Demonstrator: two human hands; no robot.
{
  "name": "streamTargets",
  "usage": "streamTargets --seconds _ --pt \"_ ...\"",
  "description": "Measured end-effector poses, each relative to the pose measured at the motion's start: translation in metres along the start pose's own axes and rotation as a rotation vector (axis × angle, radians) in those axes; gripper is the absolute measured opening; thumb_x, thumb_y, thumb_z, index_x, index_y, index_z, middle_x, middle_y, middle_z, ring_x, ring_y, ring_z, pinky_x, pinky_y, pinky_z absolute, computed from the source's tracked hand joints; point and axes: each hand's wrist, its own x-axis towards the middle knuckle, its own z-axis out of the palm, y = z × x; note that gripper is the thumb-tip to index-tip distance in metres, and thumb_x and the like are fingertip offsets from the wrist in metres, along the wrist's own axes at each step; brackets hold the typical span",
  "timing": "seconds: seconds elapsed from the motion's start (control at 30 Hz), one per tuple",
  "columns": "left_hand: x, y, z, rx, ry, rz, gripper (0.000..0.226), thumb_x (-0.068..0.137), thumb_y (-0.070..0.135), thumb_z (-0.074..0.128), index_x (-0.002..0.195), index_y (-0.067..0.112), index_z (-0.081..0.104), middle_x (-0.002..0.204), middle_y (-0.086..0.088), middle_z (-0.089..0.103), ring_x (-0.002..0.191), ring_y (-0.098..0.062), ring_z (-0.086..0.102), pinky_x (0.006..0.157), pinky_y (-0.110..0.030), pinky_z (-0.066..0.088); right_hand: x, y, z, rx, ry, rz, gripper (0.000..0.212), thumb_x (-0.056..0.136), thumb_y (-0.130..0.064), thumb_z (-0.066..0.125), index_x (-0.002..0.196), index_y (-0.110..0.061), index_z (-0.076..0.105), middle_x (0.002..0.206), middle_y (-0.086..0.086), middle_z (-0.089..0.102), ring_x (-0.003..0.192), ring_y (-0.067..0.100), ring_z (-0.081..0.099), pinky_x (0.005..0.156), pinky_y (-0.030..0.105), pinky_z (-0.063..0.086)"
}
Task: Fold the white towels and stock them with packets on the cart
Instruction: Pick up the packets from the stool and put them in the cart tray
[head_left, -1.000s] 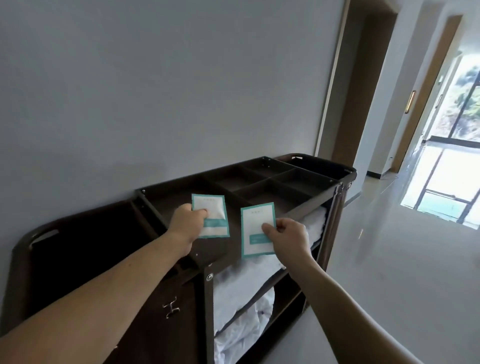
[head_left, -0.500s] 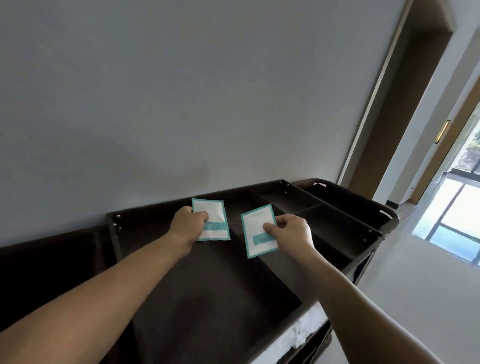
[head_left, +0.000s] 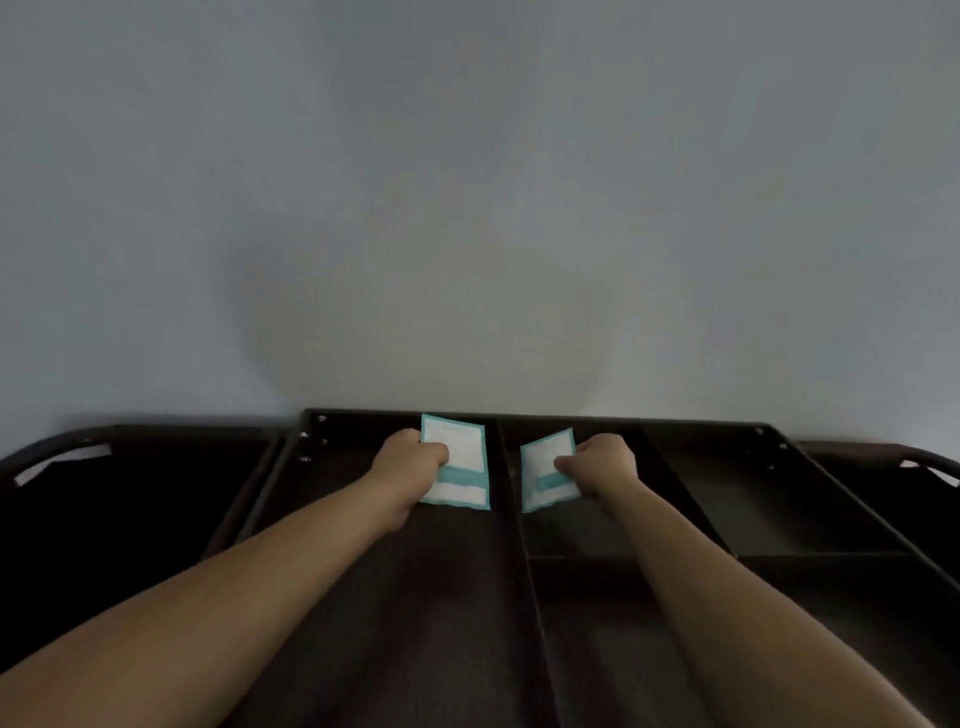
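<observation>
1. At the far left, the dark end section of the cart (head_left: 675, 422) has a pale handle slot (head_left: 62, 460) near its rim.
2. The left hand (head_left: 413, 462) reaches over the cart's long left compartment (head_left: 415, 597). Its grip is closed round the left edge of a packet, thumb on the front face.
3. That left packet (head_left: 462, 449) is white with a teal border and a teal band. It is held face up near the compartment's far end, just left of the central divider (head_left: 509, 483). Whether it touches the floor below is unclear.
4. Just right of the divider, the right packet (head_left: 543, 460) is tilted over the far small compartment.
5. The right hand (head_left: 605, 460) pinches the packet's right edge, grip closed on it, fingers curled.
6. Further right lie more compartments (head_left: 779, 504), and a grey wall (head_left: 467, 208) stands behind the cart.
</observation>
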Motion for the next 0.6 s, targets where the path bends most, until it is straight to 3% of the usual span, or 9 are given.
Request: streamTargets --seconds 0.13,0.23,0.33,0.5,0.6 --pt "-0.001 0.007 0.023 -0.029 0.117 -0.040 0.017 0.089 -0.001 0.052 0.078 0.009 0.061 0.081 -0.008 0.067 0.072 -0.020 0.065 0.061 -0.027 0.050 0.040 0.002 0.016 -0.034 -0.132 -0.076 0.022 0.082 -0.027 0.072 0.087 -0.006 0.068 0.071 0.001 0.061 0.063 0.016 0.058 0.046 0.023 0.039" --pt "-0.003 0.008 0.034 -0.042 0.167 -0.072 0.017 0.090 -0.001 0.051 0.080 0.009 0.060 0.086 -0.007 0.067 0.078 -0.021 0.067 0.066 -0.028 0.052 0.053 0.007 0.024 -0.006 -0.196 -0.067 0.021 0.083 -0.024 0.073 0.080 -0.006 0.062 0.083 0.007 0.065 0.076 0.022 0.063 0.063 0.029 0.050" --pt "0.000 0.007 0.042 -0.052 0.202 -0.103 0.014 0.091 0.001 0.051 0.084 0.008 0.060 0.093 -0.011 0.069 0.083 -0.024 0.068 0.068 -0.029 0.053 0.060 0.016 0.028 -0.024 -0.239 -0.076 0.024 0.083 -0.025 0.074 0.076 -0.009 0.058 0.092 0.010 0.068 0.082 0.023 0.065 0.066 0.029 0.048" --pt "0.009 0.011 0.056 -0.039 0.203 -0.115 0.011 0.091 0.002 0.052 0.085 0.006 0.060 0.092 -0.011 0.069 0.078 -0.023 0.069 0.061 -0.028 0.050 0.054 0.015 0.021 -0.276 -0.209 -0.155 0.034 0.085 -0.040 0.067 0.105 -0.014 0.064 0.097 0.003 0.065 0.081 0.022 0.058 0.068 0.029 0.043" --pt "0.014 0.014 0.064 -0.041 0.182 -0.107 0.010 0.090 0.002 0.053 0.094 0.003 0.062 0.095 -0.012 0.069 0.079 -0.024 0.069 0.065 -0.031 0.054 0.047 0.013 0.020 -0.320 -0.211 -0.186 0.042 0.082 -0.047 0.070 0.109 -0.015 0.062 0.102 0.002 0.065 0.080 0.019 0.058 0.062 0.027 0.041"
